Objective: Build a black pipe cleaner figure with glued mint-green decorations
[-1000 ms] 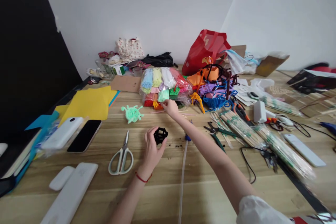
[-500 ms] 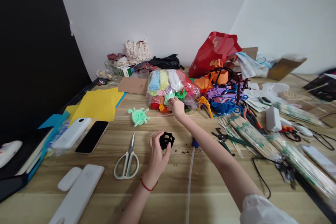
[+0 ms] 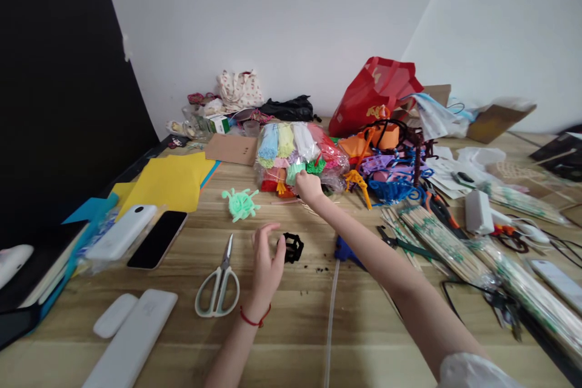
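One hold eases | your left hand [image 3: 267, 264], fingers apart, frees the black frame [image 3: 299, 248] | right hand [image 3: 310, 188] at plastic bag [image 3: 335, 179], grip unclear

Clear bag [image 3: 334, 177] — glossy plastic; black frame [image 3: 299, 248] — matt, perhaps fuzzy; tabletop [image 3: 291, 333] smooth wood.

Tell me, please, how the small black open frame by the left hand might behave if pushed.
The black frame looks mostly open, so it is probably light for its size. Its angular outline suggests it may tip from face to face rather than roll smoothly.
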Demonstrator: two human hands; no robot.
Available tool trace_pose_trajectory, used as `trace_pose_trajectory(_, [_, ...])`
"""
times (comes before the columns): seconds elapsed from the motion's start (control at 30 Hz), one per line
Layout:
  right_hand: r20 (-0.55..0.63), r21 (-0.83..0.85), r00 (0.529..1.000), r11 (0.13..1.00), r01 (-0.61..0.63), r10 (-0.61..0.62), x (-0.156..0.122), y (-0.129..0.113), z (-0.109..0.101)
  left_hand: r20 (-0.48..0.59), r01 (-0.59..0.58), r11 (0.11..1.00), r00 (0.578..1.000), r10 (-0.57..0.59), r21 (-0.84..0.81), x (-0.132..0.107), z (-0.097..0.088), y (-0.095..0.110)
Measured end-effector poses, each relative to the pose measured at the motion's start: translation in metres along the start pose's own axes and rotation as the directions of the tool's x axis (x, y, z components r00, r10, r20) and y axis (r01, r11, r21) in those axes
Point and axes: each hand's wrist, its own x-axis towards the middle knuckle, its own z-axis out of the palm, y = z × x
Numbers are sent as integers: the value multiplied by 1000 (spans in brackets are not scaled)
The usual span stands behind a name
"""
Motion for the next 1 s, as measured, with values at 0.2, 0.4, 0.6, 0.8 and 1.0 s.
trace_pose_trajectory(0.2, [-25,37,999,999,-25,26,12,-3,-6,123,-13,998,992,20,-60,64,4,8])
trace_pose_trajectory(0.4, [78,78,992,993,91,-97,34,4,-12,277,-73,954,961,-11,291,135,36,-16])
trace_pose_trajectory(0.6, [129,161,963,964,214,-236,47,29,-16,351,-159,914,936,20,373,161,72,-33])
trace_pose_trajectory(0.8, [80,186,972,962,202,-220,35,46,-9,363,-206,886,931,46,416,165,82,-38])
trace_pose_trajectory(1.0, [66,84,992,992,99,-105,24,22,-9,356,-197,894,934,45,403,165,89,-39])
